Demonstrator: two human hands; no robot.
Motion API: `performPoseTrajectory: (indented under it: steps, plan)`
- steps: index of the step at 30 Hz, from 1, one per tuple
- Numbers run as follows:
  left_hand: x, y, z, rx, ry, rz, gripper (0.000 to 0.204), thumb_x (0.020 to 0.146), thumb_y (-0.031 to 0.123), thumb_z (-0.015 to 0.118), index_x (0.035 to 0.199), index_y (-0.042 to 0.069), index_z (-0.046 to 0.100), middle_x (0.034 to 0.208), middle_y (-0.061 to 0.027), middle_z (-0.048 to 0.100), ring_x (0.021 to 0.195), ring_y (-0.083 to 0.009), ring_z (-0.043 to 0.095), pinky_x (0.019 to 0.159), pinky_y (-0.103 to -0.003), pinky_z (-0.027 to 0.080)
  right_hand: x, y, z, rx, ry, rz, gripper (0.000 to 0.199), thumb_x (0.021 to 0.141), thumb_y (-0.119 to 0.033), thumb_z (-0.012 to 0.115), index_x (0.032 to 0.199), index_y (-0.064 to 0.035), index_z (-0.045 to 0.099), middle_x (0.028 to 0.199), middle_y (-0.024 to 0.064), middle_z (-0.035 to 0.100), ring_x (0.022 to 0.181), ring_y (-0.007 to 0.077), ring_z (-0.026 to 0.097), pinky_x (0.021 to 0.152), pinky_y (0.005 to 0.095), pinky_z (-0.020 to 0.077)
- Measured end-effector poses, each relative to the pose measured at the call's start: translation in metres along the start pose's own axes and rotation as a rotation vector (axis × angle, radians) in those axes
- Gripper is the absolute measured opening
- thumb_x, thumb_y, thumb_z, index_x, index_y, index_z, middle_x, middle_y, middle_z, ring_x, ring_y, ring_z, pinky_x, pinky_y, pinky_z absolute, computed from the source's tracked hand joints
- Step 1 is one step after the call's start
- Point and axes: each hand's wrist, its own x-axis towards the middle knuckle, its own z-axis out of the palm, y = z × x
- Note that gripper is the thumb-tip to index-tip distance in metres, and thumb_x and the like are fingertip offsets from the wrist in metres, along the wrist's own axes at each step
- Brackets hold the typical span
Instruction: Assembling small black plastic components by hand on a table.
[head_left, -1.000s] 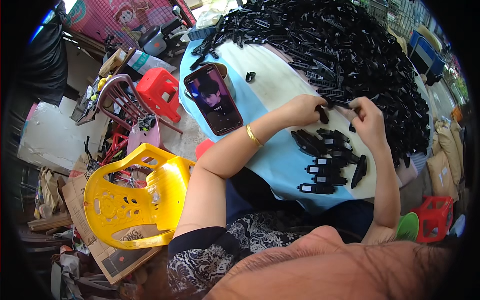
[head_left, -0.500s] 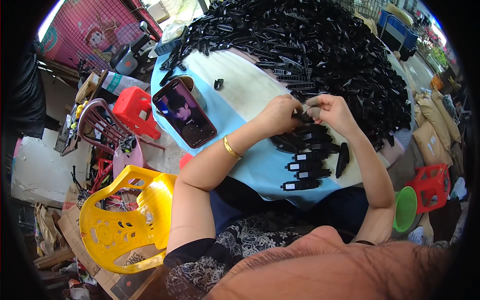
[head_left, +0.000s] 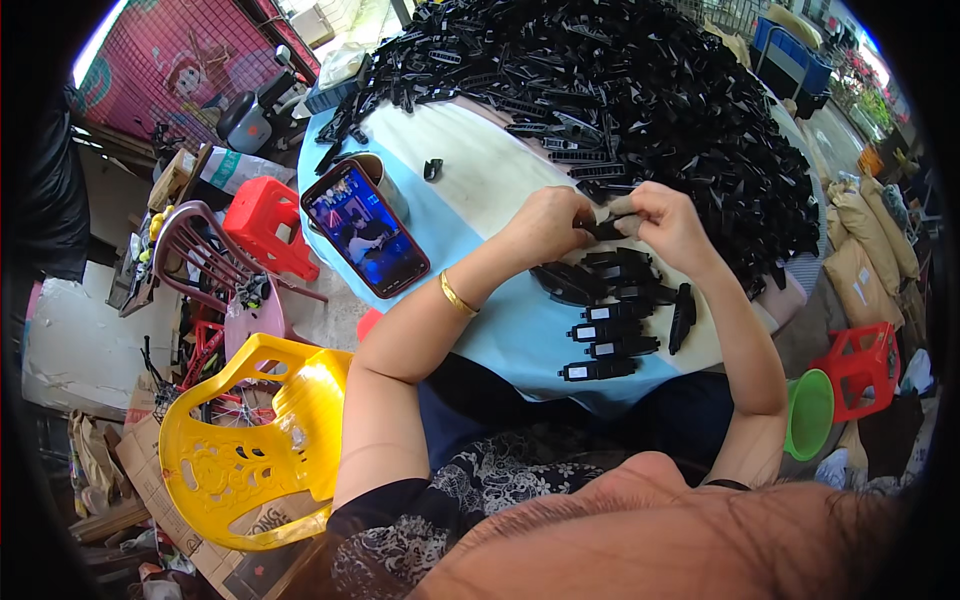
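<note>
Over the cloth-covered table, my left hand (head_left: pixel 556 228) and my right hand (head_left: pixel 664 222) meet with fingertips pinched together. My left hand grips a small black plastic part (head_left: pixel 606 229), mostly hidden by the fingers. Right-hand fingers, with greyish coverings on some tips, press at its far end. Just below lies a column of similar black plastic parts (head_left: pixel 597 371), several with white labels. One dark piece (head_left: pixel 682 318) rests apart at its right. A large heap of black plastic parts (head_left: pixel 640 90) spreads beyond my hands.
A phone (head_left: pixel 365 230) leans on a cup (head_left: pixel 393 190) at the table's left, near a small black piece (head_left: pixel 432 170). A yellow chair (head_left: pixel 255 445) stands at lower left, with a red stool (head_left: pixel 268 228) behind. At right are a green basin (head_left: pixel 808 418) and another red stool (head_left: pixel 862 372).
My right fingertips have come slightly down and closer to my left hand, onto the black part. The phone's picture has changed. The laid-out pieces stay put.
</note>
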Motion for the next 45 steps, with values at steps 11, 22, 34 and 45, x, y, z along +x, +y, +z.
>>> performPoseTrajectory:
  steps: [11, 22, 34, 45]
  plan:
    - [0.000, -0.003, 0.002, -0.021, 0.014, 0.000, 0.023, 0.065, 0.017, 0.073, 0.083, 0.002, 0.069, 0.079, -0.0168, 0.066, 0.076, -0.0323, 0.064, 0.070, -0.038, 0.050, -0.003, -0.004, -0.009, -0.468, 0.042, -0.048, 0.019, 0.072, -0.005, 0.068, 0.090, -0.0005, 0.065, 0.081, 0.0077, 0.056, 0.065, 0.0231, 0.056, 0.061, 0.0310, 0.0464]
    - [0.003, -0.008, 0.003, -0.076, -0.006, -0.048, 0.024, 0.064, 0.016, 0.074, 0.081, 0.001, 0.069, 0.076, -0.0164, 0.066, 0.073, -0.0316, 0.064, 0.070, -0.038, 0.050, -0.003, 0.007, -0.019, -0.553, -0.056, -0.181, 0.016, 0.067, 0.006, 0.058, 0.082, 0.0015, 0.063, 0.082, 0.0081, 0.053, 0.085, 0.0251, 0.051, 0.071, 0.0339, 0.0451]
    - [0.008, -0.009, 0.008, -0.218, -0.074, -0.046, 0.023, 0.062, 0.013, 0.077, 0.081, 0.001, 0.069, 0.073, -0.0122, 0.064, 0.066, -0.0222, 0.062, 0.064, -0.032, 0.049, 0.001, 0.017, -0.005, -0.415, -0.072, -0.280, 0.014, 0.065, 0.001, 0.061, 0.078, -0.0002, 0.061, 0.079, 0.0095, 0.053, 0.081, 0.0278, 0.053, 0.068, 0.0377, 0.0459]
    - [0.004, -0.005, 0.000, -0.072, -0.194, 0.123, 0.029, 0.066, 0.015, 0.076, 0.091, 0.003, 0.068, 0.079, -0.0123, 0.062, 0.074, -0.0225, 0.062, 0.069, -0.032, 0.049, 0.003, 0.019, -0.027, -0.693, 0.261, -0.197, 0.027, 0.068, -0.004, 0.064, 0.095, -0.0017, 0.065, 0.090, 0.0044, 0.059, 0.094, 0.0243, 0.052, 0.079, 0.0338, 0.0463]
